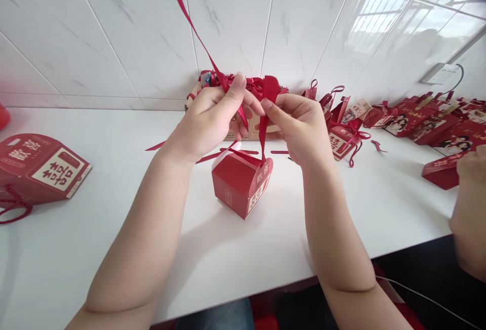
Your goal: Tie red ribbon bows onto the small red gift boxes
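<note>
A small red gift box (232,180) with pale printed panels stands a little tilted between my forearms. Dark red ribbon (262,140) rises from its top to my hands. My left hand (218,112) pinches one ribbon length between thumb and fingers, and a long tail of it sticks up toward the wall. With thumb and forefinger my right hand (294,120) grips the other part, which folds over above the fingers. Both hands are above and behind the box, their fingertips close together. Part of the ribbon is hidden behind my left fingers.
A cardboard carton (248,135) full of red ribbons stands against the tiled wall. Several finished red boxes (343,140) and red bags (408,115) line the right. A larger red box (36,168) lies at left. Another person's hand (473,178) is at the right edge.
</note>
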`<state>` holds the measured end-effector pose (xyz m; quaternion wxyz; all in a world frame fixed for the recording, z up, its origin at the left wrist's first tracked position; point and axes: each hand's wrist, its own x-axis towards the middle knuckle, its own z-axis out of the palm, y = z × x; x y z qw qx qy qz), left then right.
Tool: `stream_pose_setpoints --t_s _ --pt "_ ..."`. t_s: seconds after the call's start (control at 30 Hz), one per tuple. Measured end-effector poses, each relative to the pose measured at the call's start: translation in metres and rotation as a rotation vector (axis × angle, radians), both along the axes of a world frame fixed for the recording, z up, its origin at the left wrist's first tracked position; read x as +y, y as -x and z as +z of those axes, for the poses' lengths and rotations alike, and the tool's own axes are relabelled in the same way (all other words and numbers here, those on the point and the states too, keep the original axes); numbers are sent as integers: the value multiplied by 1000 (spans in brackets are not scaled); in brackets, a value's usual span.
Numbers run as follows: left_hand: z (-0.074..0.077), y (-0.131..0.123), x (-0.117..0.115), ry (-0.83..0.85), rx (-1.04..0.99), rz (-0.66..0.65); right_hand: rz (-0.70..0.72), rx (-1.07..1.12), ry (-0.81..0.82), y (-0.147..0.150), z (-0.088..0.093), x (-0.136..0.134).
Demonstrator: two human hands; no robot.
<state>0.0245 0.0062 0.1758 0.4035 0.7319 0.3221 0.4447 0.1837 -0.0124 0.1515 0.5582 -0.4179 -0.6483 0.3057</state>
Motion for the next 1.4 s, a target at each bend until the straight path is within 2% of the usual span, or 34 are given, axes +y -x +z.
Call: stream_pose_setpoints --t_s 0.23,0.37,0.53,0.77,1.07,1.27,1.4 --pt "2 3 1 -31 4 24 4 11 -24 -5 1 0" --pt "-1 4 4 -28 -10 2 -2 111 -7 -6 1 1" --pt "-2 2 4 -72 -72 43 4 209 -25 -5 3 0" --pt "-1 1 5 30 -153 -89 -10 257 -32 -7 9 -5" --pt "-2 -9 -1 -37 -325 -46 -76 225 -1 -7 12 -11" --pt "1 -6 -6 -22 -330 -79 -109 198 33 -6 20 -20" --pt "4 -3 -12 -92 -361 -89 -87 217 -8 -8 23 -23"
